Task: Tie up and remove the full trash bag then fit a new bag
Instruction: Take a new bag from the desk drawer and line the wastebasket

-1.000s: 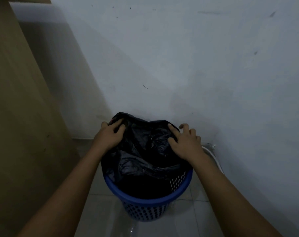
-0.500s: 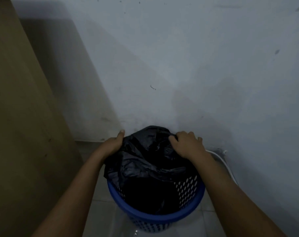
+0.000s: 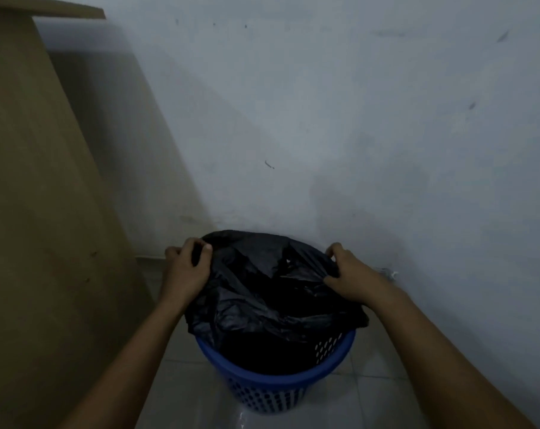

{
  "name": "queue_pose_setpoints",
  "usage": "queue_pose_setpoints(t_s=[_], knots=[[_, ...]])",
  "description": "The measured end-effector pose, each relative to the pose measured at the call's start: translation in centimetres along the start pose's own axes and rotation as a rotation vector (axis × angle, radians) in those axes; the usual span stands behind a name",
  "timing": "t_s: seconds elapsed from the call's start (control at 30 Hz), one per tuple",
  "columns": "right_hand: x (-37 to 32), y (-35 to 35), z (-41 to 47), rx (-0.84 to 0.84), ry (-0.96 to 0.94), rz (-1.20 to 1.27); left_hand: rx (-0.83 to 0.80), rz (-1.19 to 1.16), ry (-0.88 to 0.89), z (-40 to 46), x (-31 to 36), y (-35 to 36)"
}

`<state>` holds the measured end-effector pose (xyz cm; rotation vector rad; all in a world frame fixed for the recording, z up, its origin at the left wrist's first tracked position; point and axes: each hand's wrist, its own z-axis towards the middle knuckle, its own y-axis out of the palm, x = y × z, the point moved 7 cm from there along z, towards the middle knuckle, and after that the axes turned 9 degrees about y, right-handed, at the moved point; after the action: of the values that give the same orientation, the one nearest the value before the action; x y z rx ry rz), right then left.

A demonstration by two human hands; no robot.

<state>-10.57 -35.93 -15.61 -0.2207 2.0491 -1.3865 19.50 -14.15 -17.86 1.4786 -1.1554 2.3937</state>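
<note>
I am gripping the bag [image 3: 262, 292] with both hands at the far part of the bin [image 3: 281, 376] rim. My left hand [image 3: 186, 267] is pinching the film at the far-left edge, thumb over the top and fingers curled behind it. My right hand [image 3: 350, 275] is pinching a fold at the far-right edge, fingers curled round the plastic.

The bag is sitting in the bin, with its mouth lying loose across the far half of the rim; the near rim is showing bare blue plastic. I am holding opposite edges because, in my judgement, this is spreading the mouth evenly and keeping the contents from spilling while I am gathering the film for the knot. The knot is not yet made.

The bin is standing on the floor [image 3: 370, 404] close to the wall [image 3: 355, 119], with a wooden panel [image 3: 30, 212] on the left.

I am finding no brand, label or legible writing on the bag, bin or wall.
</note>
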Motion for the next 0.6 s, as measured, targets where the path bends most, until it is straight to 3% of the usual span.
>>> queue_pose_setpoints(t_s=[0.1,0.17,0.23,0.3,0.4,0.5,0.6], knots=[[0.4,-0.4,-1.8,0.049,0.046,-0.073,0.202,0.323,0.277,-1.7,3.4,-2.6],[0.4,-0.6,-3.2,0.099,0.098,-0.174,-0.019,0.378,0.231,-2.1,3.9,-2.2],[-0.2,-0.9,-4.5,0.182,0.149,-0.351,-0.401,0.254,-0.050,-3.3,2.6,-0.9],[-1.7,-1.1,-5.9,0.284,0.114,-0.455,-0.650,0.168,-0.219,-6.1,2.6,-0.3],[-5.7,-0.7,-7.3,0.393,-0.206,-0.426,-0.647,0.128,0.039,-7.4,5.0,0.0],[-9.1,2.1,-7.3,0.193,-0.443,-0.444,-0.595,0.069,0.139,-7.9,6.6,-0.5],[-8.5,4.4,-5.5,0.064,-0.289,-0.557,-0.655,0.142,0.140,-7.9,6.3,-0.8]])
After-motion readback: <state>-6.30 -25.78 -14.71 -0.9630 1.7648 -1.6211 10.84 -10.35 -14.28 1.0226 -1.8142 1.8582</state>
